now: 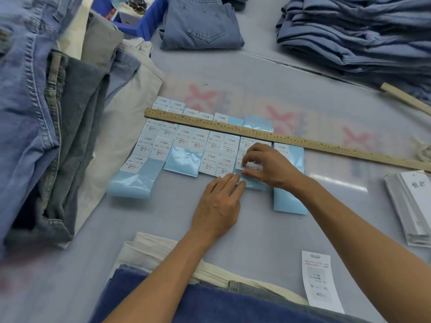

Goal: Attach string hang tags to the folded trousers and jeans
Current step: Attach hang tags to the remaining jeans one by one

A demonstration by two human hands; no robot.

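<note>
Several light-blue backing strips [184, 159] carrying white size stickers lie side by side in the middle of the grey table [256, 94], pinned under a long wooden ruler [268, 136]. My right hand [268, 166] pinches a white sticker [250, 166] on one strip. Flat on the table, my left hand [219, 206] presses that strip's lower end with straight fingers. Folded trousers, dark blue over cream [186, 294], lie at the near edge. A white hang tag [319, 280] lies to their right.
A tall stack of folded jeans and trousers [53, 113] fills the left side. Folded jeans [200, 24] and a blue bin [144, 17] sit at the back, a pile of blue garments [359, 36] at the back right. A stack of white tags [412, 206] lies at the right edge.
</note>
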